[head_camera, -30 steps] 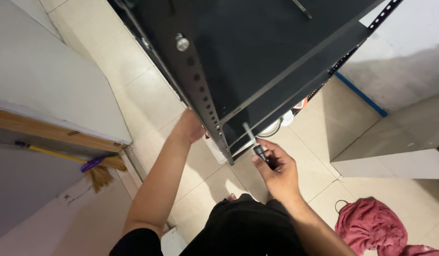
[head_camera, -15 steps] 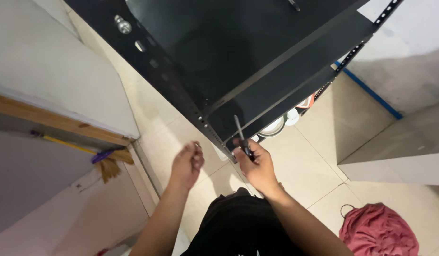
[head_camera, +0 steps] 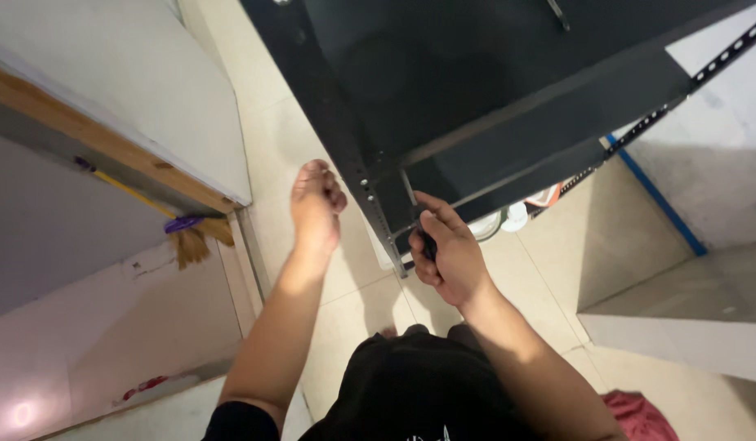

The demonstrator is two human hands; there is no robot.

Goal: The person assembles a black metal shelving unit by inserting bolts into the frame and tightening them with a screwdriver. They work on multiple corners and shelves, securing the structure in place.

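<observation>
I am watching the right hand [head_camera: 445, 255] clenching a dark tool [head_camera: 428, 243] against the rack's post [head_camera: 370, 196], at five o'clock from the shelf [head_camera: 476, 90]; the left hand [head_camera: 316, 206] is hanging released at nine o'clock, so the tool may be slipping off, and the unbraced rack could be shifting.

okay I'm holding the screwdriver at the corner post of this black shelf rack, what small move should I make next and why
Probably bring the left hand onto the perforated corner post to steady it. That hand hangs open beside the post, touching nothing, while the right hand grips the screwdriver with its shaft up against the black shelf. The rack looks unbraced, so it may shift under pressure.
</observation>
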